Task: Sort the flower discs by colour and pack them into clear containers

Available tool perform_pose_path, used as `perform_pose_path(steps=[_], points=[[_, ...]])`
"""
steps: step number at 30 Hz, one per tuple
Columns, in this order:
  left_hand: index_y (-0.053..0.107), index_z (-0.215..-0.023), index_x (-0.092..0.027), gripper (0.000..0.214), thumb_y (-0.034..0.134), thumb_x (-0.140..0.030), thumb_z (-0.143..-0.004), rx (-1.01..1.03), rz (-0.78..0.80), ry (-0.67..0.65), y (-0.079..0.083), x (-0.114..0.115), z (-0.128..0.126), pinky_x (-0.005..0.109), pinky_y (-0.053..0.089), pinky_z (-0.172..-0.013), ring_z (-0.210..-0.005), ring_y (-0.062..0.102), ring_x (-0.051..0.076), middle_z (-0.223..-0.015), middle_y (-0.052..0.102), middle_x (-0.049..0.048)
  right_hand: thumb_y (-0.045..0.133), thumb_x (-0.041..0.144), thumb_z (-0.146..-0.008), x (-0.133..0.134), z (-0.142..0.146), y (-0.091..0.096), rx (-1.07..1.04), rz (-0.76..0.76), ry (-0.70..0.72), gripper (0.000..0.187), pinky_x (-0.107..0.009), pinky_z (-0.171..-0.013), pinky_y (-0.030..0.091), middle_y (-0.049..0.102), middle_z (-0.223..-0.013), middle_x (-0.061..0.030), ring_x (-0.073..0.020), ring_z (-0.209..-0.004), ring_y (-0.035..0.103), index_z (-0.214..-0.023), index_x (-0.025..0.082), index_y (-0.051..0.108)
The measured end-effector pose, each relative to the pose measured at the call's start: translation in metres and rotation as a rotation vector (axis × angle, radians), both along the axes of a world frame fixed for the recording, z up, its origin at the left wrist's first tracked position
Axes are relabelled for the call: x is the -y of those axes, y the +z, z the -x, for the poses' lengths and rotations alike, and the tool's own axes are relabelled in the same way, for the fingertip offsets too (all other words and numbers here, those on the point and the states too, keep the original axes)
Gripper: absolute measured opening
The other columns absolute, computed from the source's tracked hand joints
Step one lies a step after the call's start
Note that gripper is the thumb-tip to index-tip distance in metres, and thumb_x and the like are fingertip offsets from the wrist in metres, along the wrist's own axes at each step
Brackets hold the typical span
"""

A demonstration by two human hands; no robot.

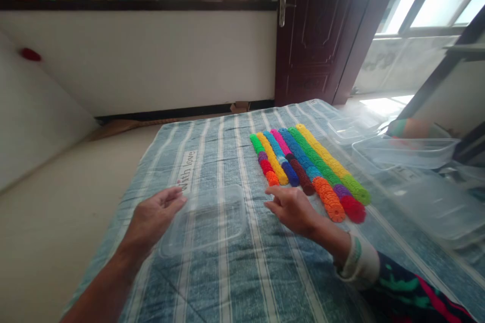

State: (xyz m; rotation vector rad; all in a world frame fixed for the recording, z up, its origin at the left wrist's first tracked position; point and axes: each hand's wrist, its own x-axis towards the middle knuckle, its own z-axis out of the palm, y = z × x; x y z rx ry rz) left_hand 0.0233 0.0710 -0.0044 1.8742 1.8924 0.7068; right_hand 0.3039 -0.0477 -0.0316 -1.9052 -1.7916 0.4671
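Observation:
On the striped cloth stands a clear plastic box [212,242] with nothing visible inside it. My left hand [155,214] is at its far left corner, fingers loosely bent, thumb and forefinger apart; whether it touches the rim is hard to see. To the right of the box, my right hand [293,209] hovers with thumb and forefinger parted, and nothing shows between them. Just beyond it lie several rows of colourful notched plastic discs [303,156], overlapping in yellow, green, blue, pink, orange, red and purple. The right hand hides part of the nearest ends.
Clear plastic containers [405,154] and a flat clear lid or tray [447,207] sit at the right of the cloth-covered table [204,161]. Behind the table are a white wall [170,60] and a dark door [318,25]. Bare floor [76,171] shows at left.

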Motion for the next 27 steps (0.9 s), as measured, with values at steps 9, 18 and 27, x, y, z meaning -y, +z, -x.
perform_pose_path(steps=[9,18,27], points=[[0.071,-0.096,-0.017,0.034,0.055,-0.04,-0.078,-0.045,0.018,-0.523,0.057,0.005,-0.083,0.032,0.055,-0.079,-0.088,0.067,0.021,-0.096,0.072,0.005,0.052,0.036,-0.091,-0.017,-0.015,0.009,0.355,0.22,-0.143,0.031,-0.03,-0.073,0.045,0.073,-0.097,-0.0115,-0.0253,-0.094,0.068,-0.116,0.019,0.059],[0.074,-0.082,-0.014,0.025,0.053,-0.01,-0.068,-0.212,0.068,-0.797,0.015,-0.037,-0.176,0.022,0.047,-0.064,-0.072,0.063,0.016,-0.073,0.069,0.001,0.054,0.031,-0.089,-0.029,-0.012,0.004,0.363,0.188,-0.14,0.032,-0.031,-0.073,0.046,0.072,-0.098,-0.0116,-0.0254,-0.093,0.068,-0.119,0.02,0.057],[0.073,-0.101,-0.013,0.041,0.054,-0.005,-0.066,-0.372,0.016,-0.637,-0.006,-0.069,-0.201,0.023,0.048,-0.071,-0.079,0.064,0.017,-0.085,0.073,0.0043,0.055,0.032,-0.088,-0.034,-0.014,0.0,0.353,0.195,-0.146,0.034,-0.032,-0.074,0.047,0.072,-0.097,-0.0136,-0.0264,-0.092,0.069,-0.12,0.019,0.057]])
